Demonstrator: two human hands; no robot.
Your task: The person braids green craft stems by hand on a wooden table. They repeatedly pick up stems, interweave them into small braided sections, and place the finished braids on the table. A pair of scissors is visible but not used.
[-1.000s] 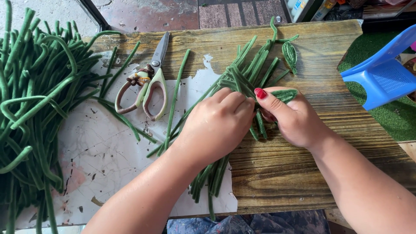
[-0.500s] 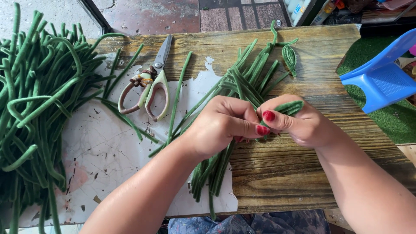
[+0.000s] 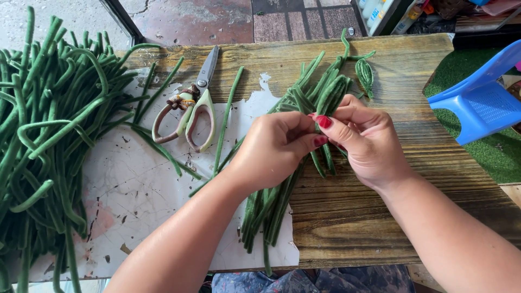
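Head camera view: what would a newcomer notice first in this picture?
Two hands, the left hand and right hand, meet at the centre over a bundle of long green beans on a wooden table. A big heap of beans fills the left side, with scissors between.

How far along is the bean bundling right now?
Done: a handful of beans lies gathered in a bundle on the wooden table. In hand: the left hand and right hand pinch the bundle's middle together. Left: a large loose pile lies to the left, a few stray beans lie beside the scissors, which lie untouched.
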